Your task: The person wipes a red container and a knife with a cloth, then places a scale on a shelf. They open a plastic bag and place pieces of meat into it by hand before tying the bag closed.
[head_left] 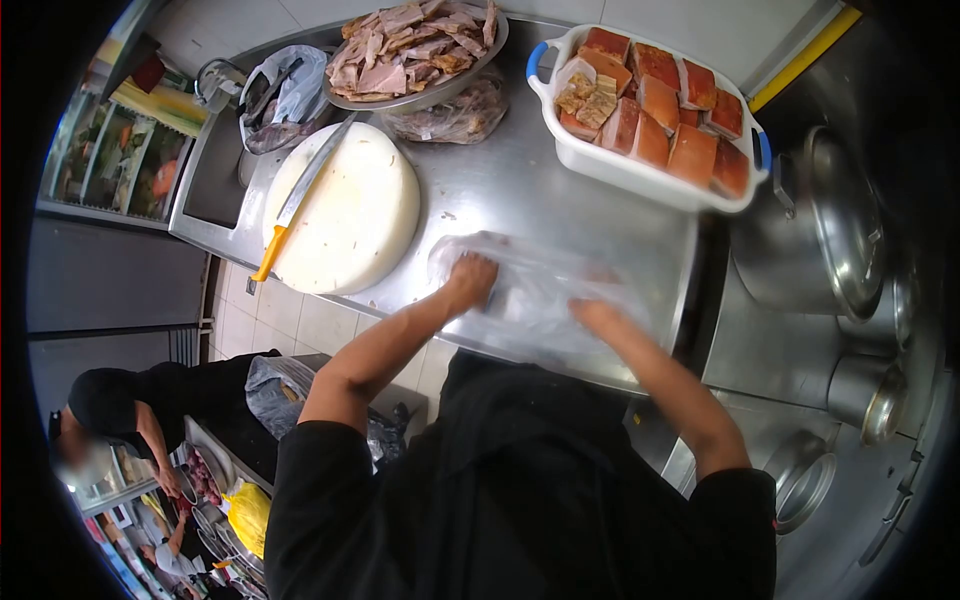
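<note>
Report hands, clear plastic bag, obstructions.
Left hand, right hand both on clear plastic bag, motion-blurred, over grey steel counter. Yellow-handled steel knife on round white board, clear of bag.

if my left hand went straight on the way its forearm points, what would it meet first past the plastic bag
Beyond the bag, likely the white tub, though the left hand's height is unclear.

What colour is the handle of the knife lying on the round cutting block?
Yellow-orange; the knife handle shows best in the head view.
</note>
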`<state>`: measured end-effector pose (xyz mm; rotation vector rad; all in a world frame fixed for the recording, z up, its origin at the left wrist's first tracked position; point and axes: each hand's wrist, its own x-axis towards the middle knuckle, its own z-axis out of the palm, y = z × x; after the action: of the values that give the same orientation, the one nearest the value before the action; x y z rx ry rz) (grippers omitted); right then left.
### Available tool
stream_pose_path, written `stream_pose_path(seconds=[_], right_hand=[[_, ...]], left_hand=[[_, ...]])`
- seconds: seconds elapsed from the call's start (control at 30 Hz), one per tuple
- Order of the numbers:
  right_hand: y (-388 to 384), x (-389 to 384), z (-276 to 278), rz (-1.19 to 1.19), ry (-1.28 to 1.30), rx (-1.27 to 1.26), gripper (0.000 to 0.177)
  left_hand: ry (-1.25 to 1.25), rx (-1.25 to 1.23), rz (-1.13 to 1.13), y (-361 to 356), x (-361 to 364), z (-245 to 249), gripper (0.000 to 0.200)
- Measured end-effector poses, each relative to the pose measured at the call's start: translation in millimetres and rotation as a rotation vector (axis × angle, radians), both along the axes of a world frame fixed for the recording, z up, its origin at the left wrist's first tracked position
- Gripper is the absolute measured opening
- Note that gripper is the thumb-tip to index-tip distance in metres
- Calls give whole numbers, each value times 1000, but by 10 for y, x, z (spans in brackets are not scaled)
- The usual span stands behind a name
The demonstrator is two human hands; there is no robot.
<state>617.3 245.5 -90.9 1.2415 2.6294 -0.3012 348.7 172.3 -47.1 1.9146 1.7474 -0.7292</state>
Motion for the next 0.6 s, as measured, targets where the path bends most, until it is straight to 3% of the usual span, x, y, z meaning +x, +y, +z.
stream_pose_path(seconds=[0.03,0.07,0.1,0.2,0.23,0.33,0.4,0.5,0.57,0.6], right_hand=[[-13,-17,-19,3,-3,26,79],[-13,-19,-26,8,-4,47,78],[-16,-13,-29,11,-6,65,78],[-5,31,-49,20,-13,122,77],[0,47,-56,26,-19,138,76],[-74,64,-132,38,-36,210,76],[-156,47,-194,52,-34,265,75],[-242,20,-146,46,46,258,75],[-196,-72,69,1,194,114,77],[34,-135,74,-18,263,-146,80]], left_hand=[[5,-24,19,-4,-25,-116,119],[15,74,40,-116,-103,-587,120],[-8,108,67,-173,-151,-759,123],[-84,105,103,-246,-219,-891,135],[-76,99,81,-254,-201,-837,138],[40,113,-42,-125,98,-47,138],[-19,61,46,-78,202,238,141],[-60,-128,63,11,185,182,145],[-58,-67,73,-88,142,-66,148],[-63,-65,77,-106,133,-191,150]])
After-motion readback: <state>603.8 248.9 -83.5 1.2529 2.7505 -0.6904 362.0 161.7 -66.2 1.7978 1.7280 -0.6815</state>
